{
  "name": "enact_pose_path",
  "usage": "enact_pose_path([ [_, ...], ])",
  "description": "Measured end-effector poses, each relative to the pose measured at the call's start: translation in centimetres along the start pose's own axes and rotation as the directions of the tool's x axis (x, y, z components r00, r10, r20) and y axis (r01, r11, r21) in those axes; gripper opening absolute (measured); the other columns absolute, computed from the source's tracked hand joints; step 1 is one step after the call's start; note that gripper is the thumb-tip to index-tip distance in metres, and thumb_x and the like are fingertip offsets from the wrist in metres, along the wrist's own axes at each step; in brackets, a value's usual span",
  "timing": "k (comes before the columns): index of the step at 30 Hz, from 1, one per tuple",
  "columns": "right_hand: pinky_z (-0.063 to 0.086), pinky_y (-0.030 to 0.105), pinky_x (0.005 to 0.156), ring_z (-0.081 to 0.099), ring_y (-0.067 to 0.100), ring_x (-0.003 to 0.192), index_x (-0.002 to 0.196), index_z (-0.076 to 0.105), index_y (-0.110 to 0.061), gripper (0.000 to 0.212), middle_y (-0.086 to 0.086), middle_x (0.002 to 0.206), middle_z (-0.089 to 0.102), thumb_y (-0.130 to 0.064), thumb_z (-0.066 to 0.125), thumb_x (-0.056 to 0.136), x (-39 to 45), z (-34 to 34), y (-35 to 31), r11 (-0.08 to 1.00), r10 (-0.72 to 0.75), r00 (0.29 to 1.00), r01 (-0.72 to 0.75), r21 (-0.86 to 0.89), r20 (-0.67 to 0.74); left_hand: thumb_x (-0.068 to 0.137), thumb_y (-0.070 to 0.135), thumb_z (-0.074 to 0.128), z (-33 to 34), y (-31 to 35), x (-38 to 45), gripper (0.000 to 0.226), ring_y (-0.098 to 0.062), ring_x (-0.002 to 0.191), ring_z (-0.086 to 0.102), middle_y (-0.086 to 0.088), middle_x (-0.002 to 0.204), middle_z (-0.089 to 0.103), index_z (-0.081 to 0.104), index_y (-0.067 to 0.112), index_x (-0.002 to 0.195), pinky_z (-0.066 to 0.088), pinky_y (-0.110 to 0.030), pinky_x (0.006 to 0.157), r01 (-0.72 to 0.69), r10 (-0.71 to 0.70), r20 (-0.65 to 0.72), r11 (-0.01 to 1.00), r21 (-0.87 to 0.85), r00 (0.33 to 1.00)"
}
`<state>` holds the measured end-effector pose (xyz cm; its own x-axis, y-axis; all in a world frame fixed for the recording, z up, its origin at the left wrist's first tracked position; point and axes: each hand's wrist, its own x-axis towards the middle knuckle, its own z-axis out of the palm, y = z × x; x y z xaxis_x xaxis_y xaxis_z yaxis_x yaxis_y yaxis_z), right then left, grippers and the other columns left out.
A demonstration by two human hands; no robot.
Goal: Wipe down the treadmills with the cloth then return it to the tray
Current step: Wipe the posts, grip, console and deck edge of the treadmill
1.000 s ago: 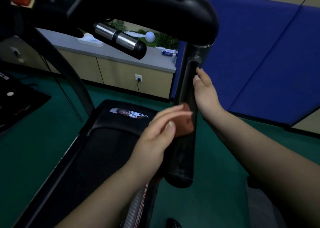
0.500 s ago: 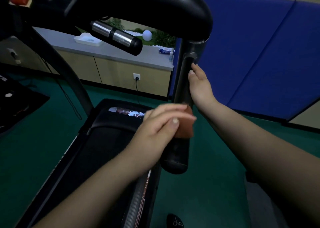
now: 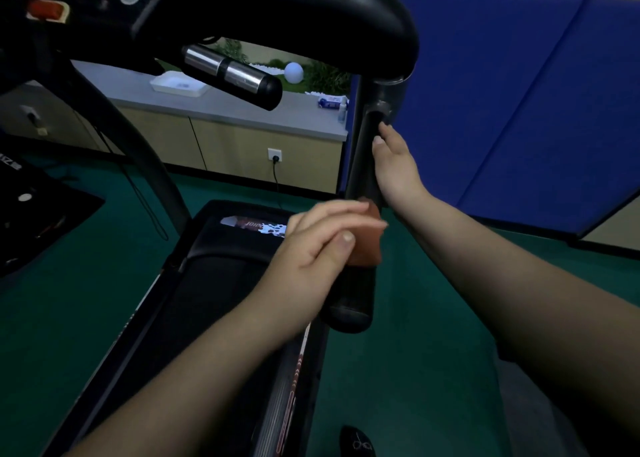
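Note:
The treadmill's black right handrail (image 3: 349, 304) runs from the console toward me. My left hand (image 3: 318, 248) presses a small orange-brown cloth (image 3: 369, 245) against the rail's middle with straight fingers; the hand hides most of the cloth. Farther up the same rail, near its joint with the console arm, my right hand (image 3: 396, 165) rests with its fingers laid flat along the rail. A white tray (image 3: 180, 85) sits on the grey counter behind the treadmill.
The treadmill belt (image 3: 214, 311) lies below my left arm. The console arm (image 3: 311, 16) and a chrome grip (image 3: 232, 73) hang overhead. Blue wall mats (image 3: 519, 110) stand to the right, green floor on both sides, and another machine's black base (image 3: 31, 214) at far left.
My left hand has slid the cloth slightly along the handrail toward its near end. My right hand has stayed on the upper rail.

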<state>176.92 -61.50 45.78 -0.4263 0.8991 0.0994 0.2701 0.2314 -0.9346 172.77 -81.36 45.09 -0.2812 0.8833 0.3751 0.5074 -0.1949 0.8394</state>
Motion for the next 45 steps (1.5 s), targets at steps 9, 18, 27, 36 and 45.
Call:
enact_pose_path([
  [9, 0.037, 0.015, 0.101, 0.044, 0.007, 0.127, 0.141, 0.043, -0.023, 0.048, -0.007, 0.139, 0.047, -0.032, 0.053, 0.095, -6.2, -2.7, -1.1, 0.999, -0.017, 0.997, 0.021, -0.048, 0.070, 0.092, 0.038, 0.039, -0.3, 1.0, -4.9, 0.034, -0.022, 0.128, 0.044, 0.012, 0.129, 0.056, 0.066, 0.036, 0.112, 0.030, -0.022, 0.104, -0.021, 0.017, -0.032, 0.992, -0.126, 0.999],
  [18, 0.045, 0.005, 0.087, 0.059, -0.003, 0.104, 0.131, 0.055, -0.023, 0.043, -0.014, 0.115, 0.063, -0.031, 0.062, 0.090, -10.4, -2.7, -0.7, 0.999, -0.008, 1.000, 0.008, 0.041, 0.010, 0.094, 0.032, 0.040, 0.6, -0.1, -2.8, 0.034, -0.016, 0.128, 0.045, 0.007, 0.130, 0.055, 0.068, 0.023, 0.111, 0.032, -0.034, 0.108, 0.038, -0.058, -0.101, 0.982, -0.186, 0.993],
  [27, 0.041, 0.014, 0.100, 0.053, -0.011, 0.108, 0.133, 0.053, -0.022, 0.042, -0.012, 0.126, 0.058, -0.029, 0.059, 0.092, -12.4, -2.6, -0.3, 0.994, 0.009, 1.000, -0.010, 0.104, 0.013, 0.087, 0.042, 0.039, -0.1, 1.2, -1.9, 0.028, -0.015, 0.120, 0.046, 0.016, 0.122, 0.057, 0.063, 0.047, 0.101, 0.027, -0.012, 0.100, -0.021, 0.021, -0.018, 1.000, 0.009, 1.000],
  [36, 0.042, 0.034, 0.107, 0.051, 0.005, 0.121, 0.134, 0.053, -0.022, 0.043, -0.007, 0.135, 0.054, -0.033, 0.057, 0.093, -13.9, -2.3, 0.1, 0.994, 0.040, 0.999, -0.038, 0.099, -0.017, 0.091, 0.033, 0.048, 0.7, 0.7, -6.8, 0.027, -0.004, 0.113, 0.047, -0.004, 0.116, 0.046, 0.061, 0.035, 0.115, 0.032, -0.010, 0.097, -0.087, 0.084, -0.195, 0.996, -0.006, 0.977],
  [45, 0.043, 0.036, 0.106, 0.054, 0.011, 0.120, 0.135, 0.053, -0.022, 0.043, -0.003, 0.134, 0.056, -0.036, 0.055, 0.094, -14.1, -1.8, 0.2, 0.992, 0.054, 0.997, -0.049, 0.113, -0.046, 0.076, 0.018, 0.075, 1.6, 1.0, -9.0, 0.039, 0.005, 0.099, 0.046, -0.007, 0.106, 0.044, 0.064, 0.027, 0.112, 0.035, -0.008, 0.093, -0.112, 0.112, -0.340, 0.994, 0.020, 0.934],
])
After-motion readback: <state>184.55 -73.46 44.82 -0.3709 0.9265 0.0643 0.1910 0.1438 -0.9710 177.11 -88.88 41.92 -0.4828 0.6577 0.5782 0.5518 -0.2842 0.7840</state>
